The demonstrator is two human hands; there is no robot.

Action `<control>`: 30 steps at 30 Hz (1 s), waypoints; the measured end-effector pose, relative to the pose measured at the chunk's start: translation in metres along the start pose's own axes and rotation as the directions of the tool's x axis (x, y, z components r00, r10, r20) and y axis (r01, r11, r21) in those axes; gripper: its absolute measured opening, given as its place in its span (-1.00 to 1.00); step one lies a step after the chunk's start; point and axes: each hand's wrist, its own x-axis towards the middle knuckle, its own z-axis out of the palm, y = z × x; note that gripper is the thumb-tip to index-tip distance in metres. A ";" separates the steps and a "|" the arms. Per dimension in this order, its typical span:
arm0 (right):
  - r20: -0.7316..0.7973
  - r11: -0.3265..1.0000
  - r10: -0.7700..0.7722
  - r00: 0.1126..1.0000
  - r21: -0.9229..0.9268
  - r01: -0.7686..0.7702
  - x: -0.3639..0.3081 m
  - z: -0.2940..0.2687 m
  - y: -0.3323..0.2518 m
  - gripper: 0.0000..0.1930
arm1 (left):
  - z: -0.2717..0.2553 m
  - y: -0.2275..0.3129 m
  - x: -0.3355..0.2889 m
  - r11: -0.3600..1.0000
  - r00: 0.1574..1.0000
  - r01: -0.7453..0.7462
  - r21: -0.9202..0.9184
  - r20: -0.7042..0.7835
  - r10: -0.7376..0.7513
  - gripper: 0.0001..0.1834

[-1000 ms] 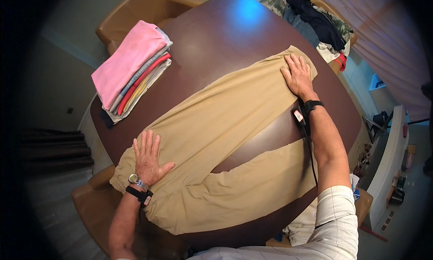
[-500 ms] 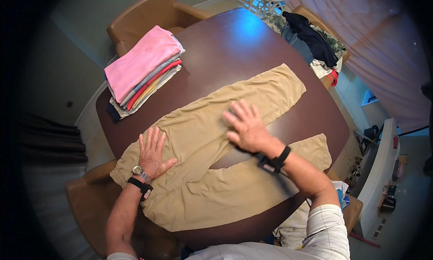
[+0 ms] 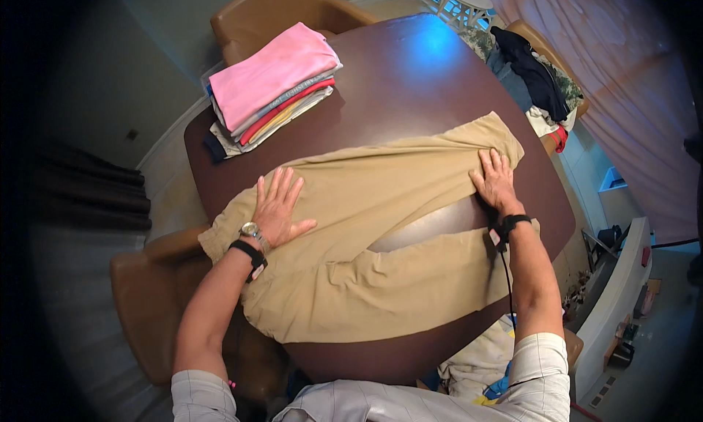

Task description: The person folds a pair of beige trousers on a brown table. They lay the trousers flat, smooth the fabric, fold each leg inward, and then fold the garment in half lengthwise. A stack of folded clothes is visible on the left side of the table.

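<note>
A pair of tan trousers (image 3: 366,195) lies spread across the dark reddish-brown table (image 3: 395,85), its waist at the left and its two legs running to the right. My left hand (image 3: 280,215) rests flat on the upper part near the waist, fingers spread. Near the hem of the far leg, my right hand (image 3: 496,182) presses on the cloth with its fingers stretched out. Table surface shows between the two legs. The far leg looks fairly smooth; folds gather around the crotch and on the near leg.
A stack of folded clothes (image 3: 274,85), pink on top, stands at the table's far left. Loose clothes (image 3: 531,78) are heaped on a chair at the far right. More cloth (image 3: 476,360) lies beside me at the near right. Brown chairs (image 3: 165,297) surround the table.
My right hand has slid right along the far leg to its hem, and that leg's creases have flattened. My left hand stays on the upper part. The whole view has shifted slightly.
</note>
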 end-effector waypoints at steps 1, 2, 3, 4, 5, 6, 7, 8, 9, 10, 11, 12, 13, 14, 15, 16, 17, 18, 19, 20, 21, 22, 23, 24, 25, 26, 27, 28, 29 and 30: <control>-0.010 0.999 0.032 0.999 0.015 -0.032 -0.005 -0.005 0.002 -0.20 | 0.001 0.002 0.003 1.000 1.000 -0.003 0.011 0.003 0.003 0.21; -0.046 0.997 0.069 0.997 0.047 -0.067 -0.008 -0.013 -0.006 -0.25 | 0.000 0.002 0.003 1.000 1.000 -0.001 0.022 0.008 0.001 0.21; -0.145 0.998 0.014 0.989 0.063 -0.005 -0.024 -0.013 -0.010 -0.27 | -0.001 0.001 0.005 0.999 1.000 -0.007 0.037 0.012 0.007 0.20; -0.257 0.996 -0.042 0.965 0.070 0.062 -0.036 -0.015 -0.015 -0.29 | -0.001 -0.002 0.011 0.999 1.000 -0.014 0.031 0.009 0.014 0.19; -0.291 0.983 -0.130 0.948 0.091 0.162 -0.055 -0.015 -0.029 -0.29 | 0.000 -0.005 0.013 0.999 1.000 -0.014 0.029 0.007 0.013 0.19; -0.327 0.958 -0.217 0.920 0.108 0.264 -0.081 -0.015 -0.046 -0.29 | 0.000 -0.008 0.015 1.000 1.000 -0.010 0.028 0.004 0.009 0.18; -0.350 0.913 -0.315 0.882 0.141 0.382 -0.111 -0.012 -0.063 -0.28 | 0.000 -0.009 0.021 0.999 1.000 -0.003 0.041 -0.002 0.003 0.16; -0.321 0.881 -0.359 0.876 0.195 0.432 -0.147 -0.014 -0.085 -0.30 | -0.005 -0.007 0.028 0.999 0.999 0.018 0.033 0.030 -0.019 0.15; -0.306 0.836 -0.417 0.856 0.240 0.494 -0.179 -0.012 -0.100 -0.31 | -0.014 -0.004 0.037 0.999 0.997 0.038 0.027 0.059 -0.040 0.15; -0.298 0.816 -0.444 0.845 0.254 0.519 -0.209 -0.007 -0.119 -0.33 | -0.020 -0.002 0.040 0.998 0.994 0.065 0.023 0.092 -0.067 0.15; -0.316 0.782 -0.460 0.830 0.299 0.547 -0.237 -0.005 -0.134 -0.34 | -0.022 0.001 0.035 0.997 0.998 0.065 0.043 0.003 -0.065 0.04; -0.282 0.782 -0.439 0.853 0.347 0.518 -0.264 -0.001 -0.146 -0.36 | -0.023 0.003 0.024 0.997 0.996 0.069 0.014 -0.059 -0.068 0.00; -0.284 0.754 -0.437 0.853 0.402 0.520 -0.289 0.002 -0.157 -0.39 | -0.026 0.003 0.014 0.998 0.990 0.069 -0.012 -0.126 -0.070 -0.04; -0.274 0.749 -0.429 0.861 0.425 0.508 -0.311 0.007 -0.166 -0.42 | -0.030 0.002 0.003 0.997 0.979 0.065 -0.036 -0.191 -0.070 -0.08; -0.252 0.754 -0.401 0.881 0.456 0.473 -0.332 0.012 -0.172 -0.43 | -0.043 0.010 -0.018 0.995 0.942 0.017 -0.099 -0.331 -0.050 -0.24; -0.234 0.749 -0.383 0.894 0.487 0.449 -0.347 0.016 -0.179 -0.44 | -0.048 0.011 -0.046 0.987 0.920 0.038 -0.157 -0.381 -0.096 -0.29; -0.230 0.744 -0.366 0.902 0.509 0.432 -0.360 0.021 -0.186 -0.43 | -0.051 0.008 -0.075 0.975 0.894 0.048 -0.217 -0.426 -0.139 -0.34; -0.223 0.739 -0.349 0.910 0.531 0.414 -0.371 0.028 -0.194 -0.42 | -0.052 0.005 -0.104 0.959 0.865 0.055 -0.278 -0.467 -0.185 -0.39; -0.211 0.731 -0.337 0.918 0.555 0.396 -0.379 0.033 -0.199 -0.41 | -0.050 0.004 -0.136 0.951 0.834 0.109 -0.290 -0.493 -0.246 -0.45; -0.212 0.737 -0.349 0.913 0.539 0.407 -0.386 0.034 -0.203 -0.42 | -0.045 0.006 -0.168 0.937 0.800 0.161 -0.309 -0.515 -0.307 -0.52; -0.213 0.743 -0.362 0.908 0.522 0.419 -0.393 0.035 -0.207 -0.43 | -0.035 0.006 -0.200 0.909 0.774 0.215 -0.357 -0.505 -0.382 -0.53; -0.215 0.751 -0.371 0.904 0.503 0.428 -0.399 0.038 -0.211 -0.44 | -0.021 0.006 -0.227 0.875 0.745 0.262 -0.407 -0.492 -0.451 -0.55; -0.210 0.764 -0.377 0.902 0.480 0.431 -0.402 0.046 -0.208 -0.45 | -0.004 0.007 -0.254 0.820 0.699 0.319 -0.475 -0.467 -0.542 -0.54; -0.242 0.780 -0.369 0.898 0.445 0.440 -0.403 0.051 -0.207 -0.51 | 0.010 0.010 -0.280 0.725 0.659 0.412 -0.552 -0.369 -0.655 -0.50; -0.259 0.782 -0.363 0.895 0.438 0.444 -0.404 0.055 -0.207 -0.54 | 0.029 0.013 -0.302 0.599 0.615 0.435 -0.672 -0.264 -0.743 -0.45; -0.282 0.783 -0.358 0.890 0.430 0.450 -0.402 0.057 -0.206 -0.57 | 0.049 0.015 -0.319 0.458 0.567 0.445 -0.770 -0.153 -0.809 -0.40; -0.297 0.775 -0.357 0.886 0.435 0.458 -0.402 0.059 -0.207 -0.61 | 0.071 0.015 -0.335 0.319 0.570 0.343 -0.883 -0.074 -0.818 -0.31; -0.299 0.787 -0.352 0.887 0.418 0.453 -0.402 0.062 -0.205 -0.63 | 0.075 0.020 -0.340 0.216 0.605 0.323 -0.921 0.025 -0.796 -0.28; -0.301 0.800 -0.340 0.891 0.406 0.443 -0.401 0.063 -0.204 -0.64 | 0.071 0.027 -0.337 0.009 0.641 0.273 -0.962 0.175 -0.747 -0.30; -0.304 0.812 -0.329 0.894 0.393 0.432 -0.402 0.063 -0.203 -0.64 | 0.066 0.033 -0.335 -0.203 0.683 0.234 -0.951 0.309 -0.662 -0.33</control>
